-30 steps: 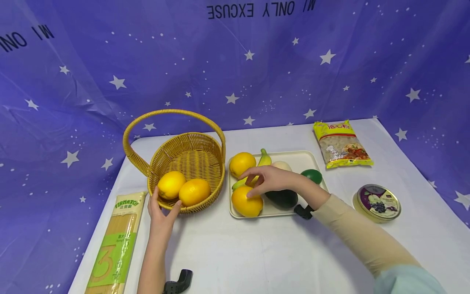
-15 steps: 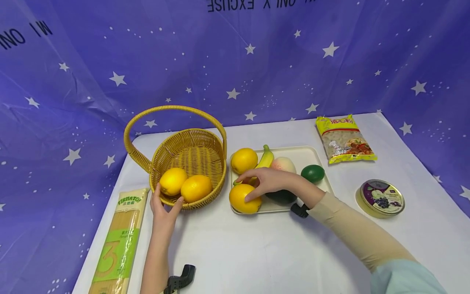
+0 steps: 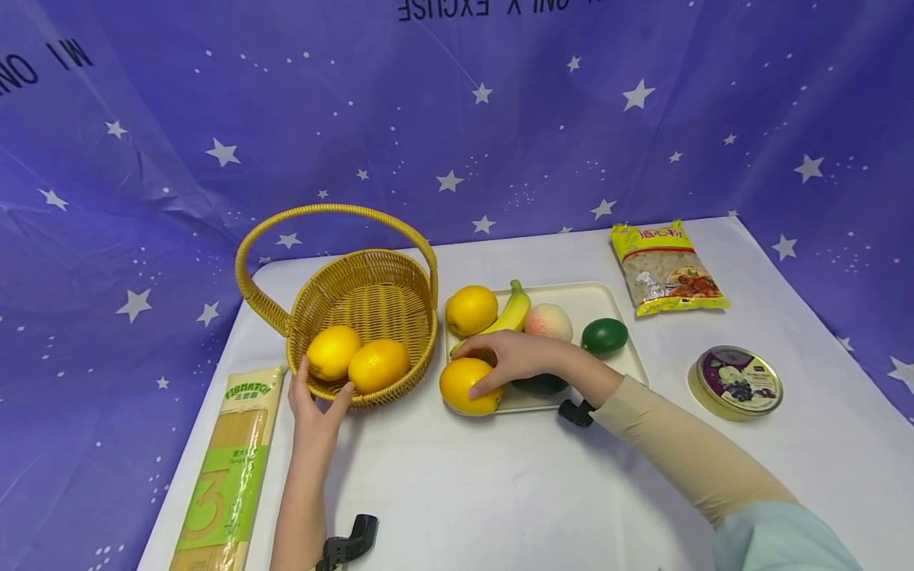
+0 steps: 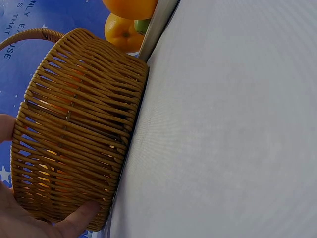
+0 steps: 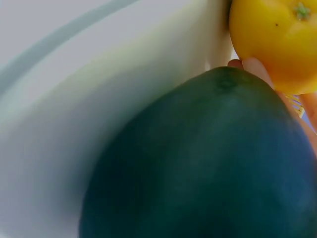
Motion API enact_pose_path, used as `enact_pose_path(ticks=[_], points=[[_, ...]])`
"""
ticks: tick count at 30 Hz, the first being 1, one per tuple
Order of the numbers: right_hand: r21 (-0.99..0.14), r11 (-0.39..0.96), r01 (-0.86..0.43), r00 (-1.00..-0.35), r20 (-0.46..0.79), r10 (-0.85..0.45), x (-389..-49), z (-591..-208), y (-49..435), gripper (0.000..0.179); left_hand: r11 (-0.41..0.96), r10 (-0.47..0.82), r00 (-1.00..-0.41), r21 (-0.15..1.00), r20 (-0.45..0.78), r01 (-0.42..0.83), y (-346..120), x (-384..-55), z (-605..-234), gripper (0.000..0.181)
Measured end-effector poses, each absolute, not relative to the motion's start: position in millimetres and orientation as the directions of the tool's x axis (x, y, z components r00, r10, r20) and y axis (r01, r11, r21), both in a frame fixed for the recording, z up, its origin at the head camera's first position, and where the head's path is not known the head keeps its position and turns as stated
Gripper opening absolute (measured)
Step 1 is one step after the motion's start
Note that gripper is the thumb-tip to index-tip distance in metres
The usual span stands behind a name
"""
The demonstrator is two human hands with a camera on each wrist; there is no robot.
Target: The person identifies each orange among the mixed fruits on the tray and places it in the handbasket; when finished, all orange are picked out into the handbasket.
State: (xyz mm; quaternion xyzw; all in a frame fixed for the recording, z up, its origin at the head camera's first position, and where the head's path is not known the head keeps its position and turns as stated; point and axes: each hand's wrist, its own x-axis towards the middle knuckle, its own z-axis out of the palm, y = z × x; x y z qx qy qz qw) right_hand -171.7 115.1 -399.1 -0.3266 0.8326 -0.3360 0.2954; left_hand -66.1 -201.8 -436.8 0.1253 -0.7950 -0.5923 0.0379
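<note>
My left hand [image 3: 314,408] grips the near rim of a wicker basket [image 3: 362,266] with a tall arched handle. In the left wrist view a finger lies along the basket's woven side [image 4: 74,134]. Two oranges [image 3: 378,366] sit inside at the front. My right hand [image 3: 510,357] reaches over a cream tray [image 3: 593,297] and holds another orange [image 3: 467,388] between thumb and fingers at the tray's front left corner. A large dark green fruit [image 5: 198,163], avocado-shaped, lies beneath this hand. The held orange [image 5: 277,44] shows its green stem end in the right wrist view.
Also on the tray are one more orange [image 3: 471,310], a banana [image 3: 510,311], a peach [image 3: 548,321] and a small green fruit [image 3: 604,337]. A spaghetti pack [image 3: 228,468] lies left, a yellow food bag [image 3: 669,270] back right, and a round tin [image 3: 735,383] right.
My right thumb and fingers have come down around the front orange, which has shifted slightly left past the tray's edge. The left hand stays at the basket. The head view has tilted slightly.
</note>
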Motion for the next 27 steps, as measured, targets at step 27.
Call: enact_pose_path(ticks=[27], points=[[-0.966,0.199,-0.167,-0.650,-0.044,-0.758,-171.3,-368.2,103.5,0.058,0.277,-0.245,-0.968,0.952,-0.061,-0.130,-200.4,-65.0,-436.0,0.090]])
